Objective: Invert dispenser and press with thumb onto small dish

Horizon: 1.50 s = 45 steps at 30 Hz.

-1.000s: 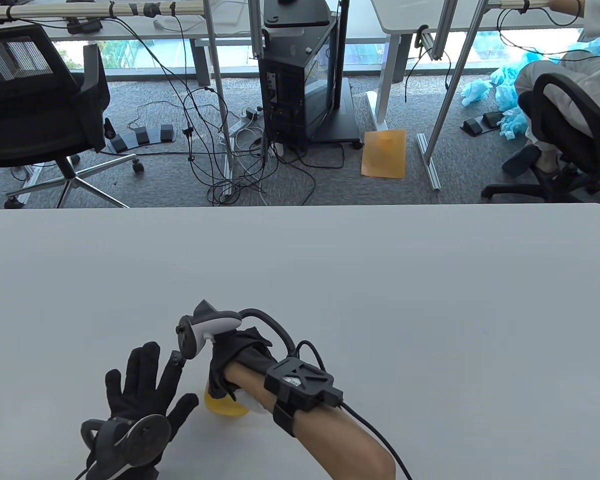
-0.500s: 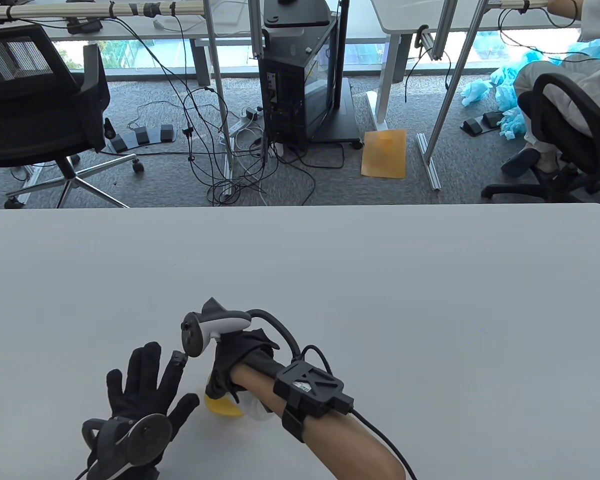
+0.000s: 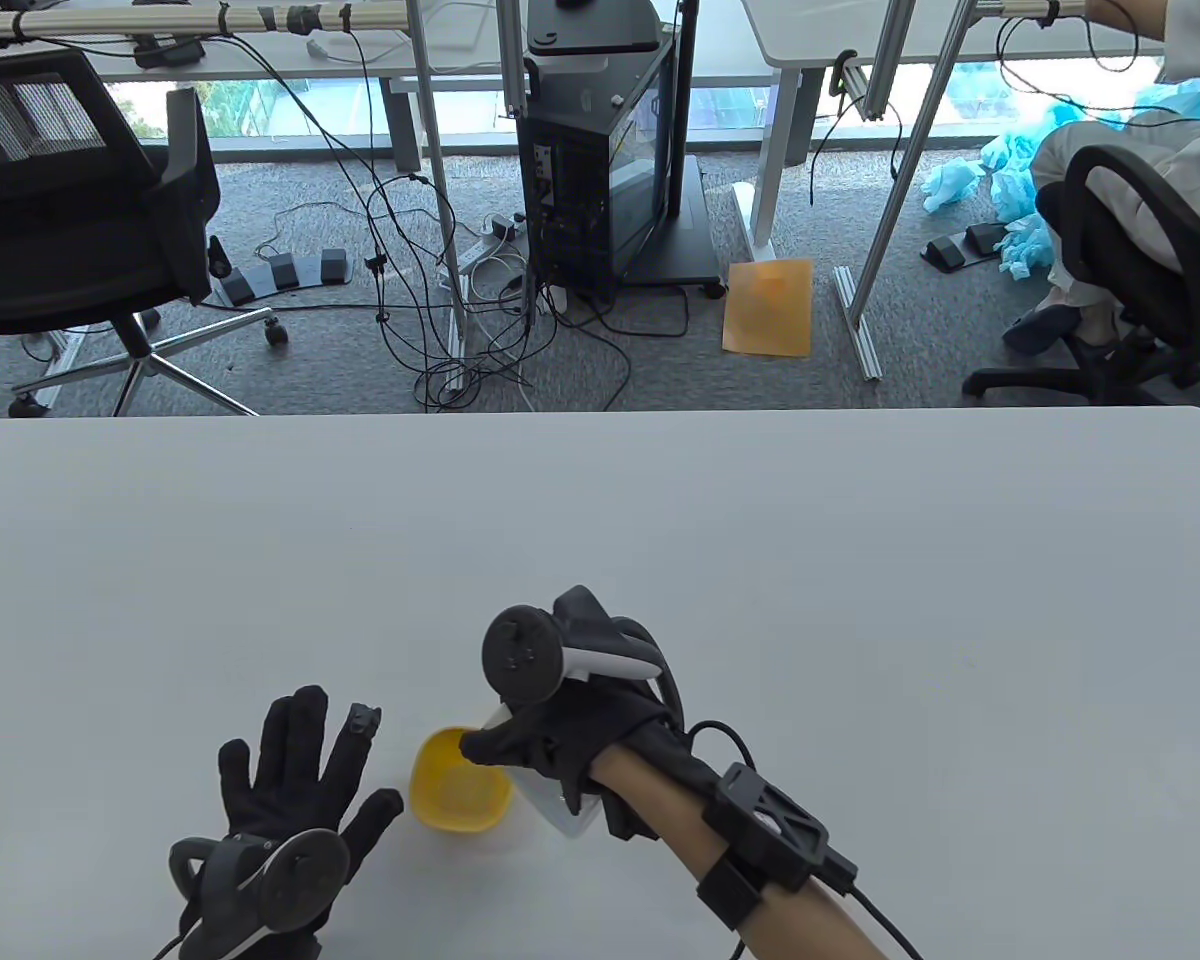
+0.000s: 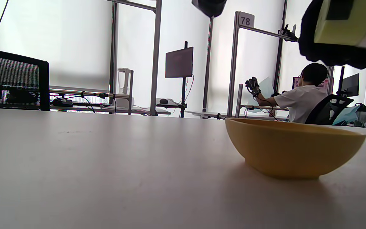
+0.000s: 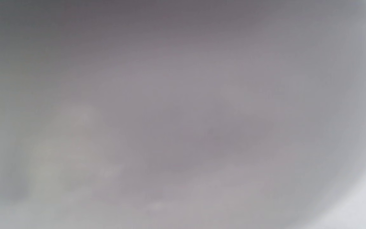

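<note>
The left hand (image 3: 295, 775) lies flat, palm down, fingers spread. The right hand (image 3: 570, 740) is raised with its fingers curled in a grip, thumb pointing left, its bare forearm angling in from the lower right.

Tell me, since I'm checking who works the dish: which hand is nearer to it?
Right. The right hand grips the dispenser beside the dish, its thumb reaching over the rim. The left hand rests flat on the table, apart to the dish's left.

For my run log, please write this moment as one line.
right hand: holds dispenser beside dish | left hand: flat on table, fingers spread | dish: upright
</note>
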Tool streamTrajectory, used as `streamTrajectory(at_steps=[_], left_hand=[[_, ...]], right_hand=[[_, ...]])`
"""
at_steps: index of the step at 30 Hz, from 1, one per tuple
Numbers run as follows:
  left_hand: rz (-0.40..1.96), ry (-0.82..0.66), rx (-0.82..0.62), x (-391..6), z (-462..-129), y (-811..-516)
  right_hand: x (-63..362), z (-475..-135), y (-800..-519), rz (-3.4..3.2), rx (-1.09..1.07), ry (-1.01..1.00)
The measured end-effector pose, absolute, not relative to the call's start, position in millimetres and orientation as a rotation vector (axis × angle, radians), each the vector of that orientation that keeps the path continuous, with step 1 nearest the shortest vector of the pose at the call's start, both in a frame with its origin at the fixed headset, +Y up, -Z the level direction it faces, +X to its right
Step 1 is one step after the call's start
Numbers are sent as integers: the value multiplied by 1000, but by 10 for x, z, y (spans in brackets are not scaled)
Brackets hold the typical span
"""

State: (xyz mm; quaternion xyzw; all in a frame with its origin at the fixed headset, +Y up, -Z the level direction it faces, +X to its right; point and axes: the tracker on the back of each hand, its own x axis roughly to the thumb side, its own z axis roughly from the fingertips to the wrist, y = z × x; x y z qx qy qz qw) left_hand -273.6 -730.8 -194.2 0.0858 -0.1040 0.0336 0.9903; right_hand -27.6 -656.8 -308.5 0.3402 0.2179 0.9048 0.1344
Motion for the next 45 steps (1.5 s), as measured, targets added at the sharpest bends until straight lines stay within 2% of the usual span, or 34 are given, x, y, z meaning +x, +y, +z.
streamTrajectory(at_steps=[5,9,17,20,35,45], left_hand=[[65,-215,194,-2724,-1919,-7288],[54,-216,186,-2714,-1924,-7306],[40,-210,178,-2710,-1936,-7329],[37,-210,175,-2703,-1939,-7329],[33,-199,146,-2704,-1964,-7374],[32,-188,130,-2718,-1981,-7383]], right_hand=[[314,-2860,-6558,2497,878,205],[687,-2689,-6612,2419,795,-36],[1196,-2363,-6995,2236,561,-576],[1287,-2344,-7066,2238,530,-508],[1456,-2304,-7072,2286,381,-632],[1688,-2384,-7179,2340,172,-642]])
